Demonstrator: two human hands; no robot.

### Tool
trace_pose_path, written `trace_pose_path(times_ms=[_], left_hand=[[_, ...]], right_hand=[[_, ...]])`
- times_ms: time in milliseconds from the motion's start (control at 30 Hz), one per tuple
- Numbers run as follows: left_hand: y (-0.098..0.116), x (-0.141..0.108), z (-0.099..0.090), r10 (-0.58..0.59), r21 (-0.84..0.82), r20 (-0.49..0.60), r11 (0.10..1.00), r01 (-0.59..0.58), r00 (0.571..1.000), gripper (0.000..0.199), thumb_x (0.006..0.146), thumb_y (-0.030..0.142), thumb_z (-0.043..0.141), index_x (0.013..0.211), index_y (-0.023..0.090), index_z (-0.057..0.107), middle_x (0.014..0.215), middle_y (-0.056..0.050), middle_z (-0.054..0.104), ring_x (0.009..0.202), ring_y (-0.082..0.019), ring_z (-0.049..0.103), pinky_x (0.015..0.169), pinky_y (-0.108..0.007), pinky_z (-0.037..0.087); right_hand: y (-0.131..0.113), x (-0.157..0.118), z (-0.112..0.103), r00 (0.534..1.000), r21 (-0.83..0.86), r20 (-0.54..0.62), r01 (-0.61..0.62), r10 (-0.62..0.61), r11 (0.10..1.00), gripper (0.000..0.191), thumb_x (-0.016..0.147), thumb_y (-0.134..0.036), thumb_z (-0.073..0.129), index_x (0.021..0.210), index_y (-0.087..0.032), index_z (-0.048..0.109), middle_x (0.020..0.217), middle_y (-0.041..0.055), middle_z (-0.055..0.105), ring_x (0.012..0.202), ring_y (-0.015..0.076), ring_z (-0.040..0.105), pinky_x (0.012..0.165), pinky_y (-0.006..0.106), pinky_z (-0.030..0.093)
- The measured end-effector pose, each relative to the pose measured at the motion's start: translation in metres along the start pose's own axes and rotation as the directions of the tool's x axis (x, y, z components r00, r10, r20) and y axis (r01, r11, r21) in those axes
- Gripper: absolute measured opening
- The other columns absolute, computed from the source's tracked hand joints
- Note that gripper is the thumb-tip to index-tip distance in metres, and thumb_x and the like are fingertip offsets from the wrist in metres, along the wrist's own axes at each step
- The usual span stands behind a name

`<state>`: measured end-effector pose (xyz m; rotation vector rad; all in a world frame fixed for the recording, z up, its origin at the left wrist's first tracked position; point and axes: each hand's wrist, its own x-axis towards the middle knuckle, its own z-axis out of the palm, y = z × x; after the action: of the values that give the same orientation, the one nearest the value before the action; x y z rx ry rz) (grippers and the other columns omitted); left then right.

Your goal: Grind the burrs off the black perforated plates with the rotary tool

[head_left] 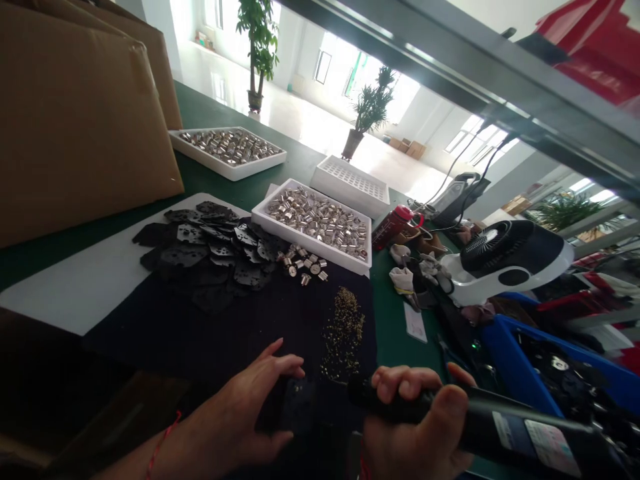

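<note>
My right hand point(420, 413) is wrapped round a black electric screwdriver point(500, 420), its tip pointing left over the dark cloth point(240, 333). My left hand point(250, 400) has its thumb and forefinger spanning the edges of a small black plate point(299, 403), dim against the cloth. Right of that plate lies a scatter of tiny brass-coloured screws point(344, 330). Behind them sit several loose silver metal cylinders point(305, 263). A heap of flat black plates point(210, 250) with holes lies at the left.
White trays of metal cylinders point(265, 212) point(233, 175) stand behind, beside an upturned perforated white tray point(350, 183). Cardboard boxes point(85, 127) rise at the left. Rightward are a red bottle point(393, 227), a black-and-white fan point(510, 260) and a blue bin point(520, 353) of black parts.
</note>
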<state>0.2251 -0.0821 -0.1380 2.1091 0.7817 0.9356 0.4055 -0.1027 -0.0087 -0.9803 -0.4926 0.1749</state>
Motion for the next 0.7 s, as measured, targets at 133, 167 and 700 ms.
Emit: trace_pose_path(times_ms=[133, 167, 700], left_hand=[[0.003, 0.001, -0.003, 0.042, 0.006, -0.040, 0.999, -0.042, 0.998, 0.101, 0.065, 0.011, 0.073, 0.157, 0.034, 0.038, 0.128, 0.000, 0.078, 0.136, -0.032, 0.071, 0.130, -0.055, 0.044], [0.003, 0.001, -0.004, 0.042, 0.008, -0.038, 0.999, -0.042, 0.998, 0.100, 0.066, 0.011, 0.073, 0.157, 0.035, 0.039, 0.128, 0.000, 0.078, 0.136, -0.032, 0.070, 0.130, -0.055, 0.044], [0.000, -0.003, -0.003, -0.009, 0.014, -0.026, 1.000, 0.009, 1.000, 0.100, 0.065, 0.011, 0.072, 0.157, 0.036, 0.040, 0.131, 0.001, 0.077, 0.147, -0.034, 0.061, 0.126, -0.055, 0.050]], right_hand=[[0.008, -0.002, -0.001, 0.999, 0.002, -0.014, -0.046, 0.046, 0.999, 0.028, 0.097, -0.042, 0.075, 0.117, -0.025, 0.064, 0.063, -0.0096, 0.054, 0.048, 0.0111, 0.049, 0.051, 0.027, 0.054], [0.009, -0.002, -0.001, 0.999, 0.002, -0.012, -0.049, 0.049, 0.999, 0.028, 0.098, -0.042, 0.074, 0.117, -0.025, 0.064, 0.063, -0.0096, 0.054, 0.048, 0.0109, 0.050, 0.052, 0.027, 0.054], [0.016, 0.000, -0.001, 0.993, 0.011, 0.011, -0.115, 0.115, 0.993, 0.031, 0.096, -0.042, 0.079, 0.117, -0.025, 0.065, 0.064, -0.0094, 0.055, 0.050, 0.0112, 0.051, 0.053, 0.027, 0.056]])
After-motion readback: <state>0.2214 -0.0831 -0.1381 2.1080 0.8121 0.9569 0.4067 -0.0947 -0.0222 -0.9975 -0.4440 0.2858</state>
